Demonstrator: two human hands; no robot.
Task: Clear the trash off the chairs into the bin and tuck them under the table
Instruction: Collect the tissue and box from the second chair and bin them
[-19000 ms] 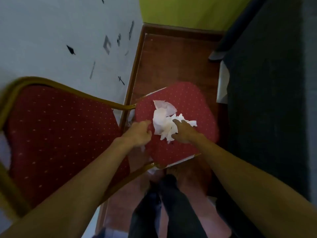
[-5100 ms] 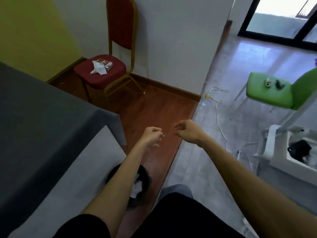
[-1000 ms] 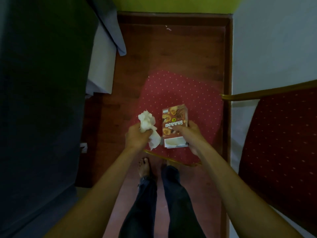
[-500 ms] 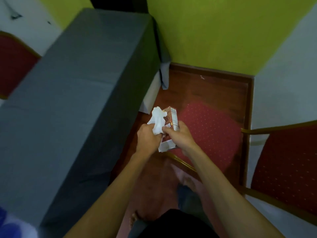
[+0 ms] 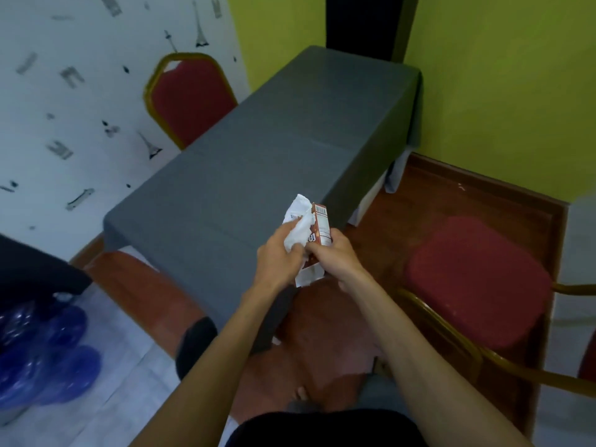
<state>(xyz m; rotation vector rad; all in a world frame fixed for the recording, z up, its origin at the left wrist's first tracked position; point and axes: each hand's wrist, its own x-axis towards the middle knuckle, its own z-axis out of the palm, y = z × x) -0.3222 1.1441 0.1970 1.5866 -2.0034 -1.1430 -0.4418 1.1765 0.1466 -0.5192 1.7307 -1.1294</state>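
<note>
My left hand [image 5: 279, 253] grips a crumpled white tissue [image 5: 298, 222]. My right hand [image 5: 335, 258] grips a brown snack box [image 5: 317, 240] with a white torn end. Both hands are held together in the air over the near corner of the grey-clothed table [image 5: 274, 150]. To my right stands a red chair [image 5: 477, 279] with a gold frame, its seat bare. A second red chair [image 5: 188, 95] stands behind the table at the wall. The black bin [image 5: 193, 343] shows on the floor by the table's near edge, partly hidden by my left arm.
Blue water bottles [image 5: 42, 356] lie on the tiled floor at the lower left, beside a dark object [image 5: 32, 269]. White wall with stickers on the left, green wall behind and right. Wooden floor lies around the right chair.
I have lifted the tissue and box off the red chair seat and turned left. The table and far chair have come into view; both hands hold the trash close together.
</note>
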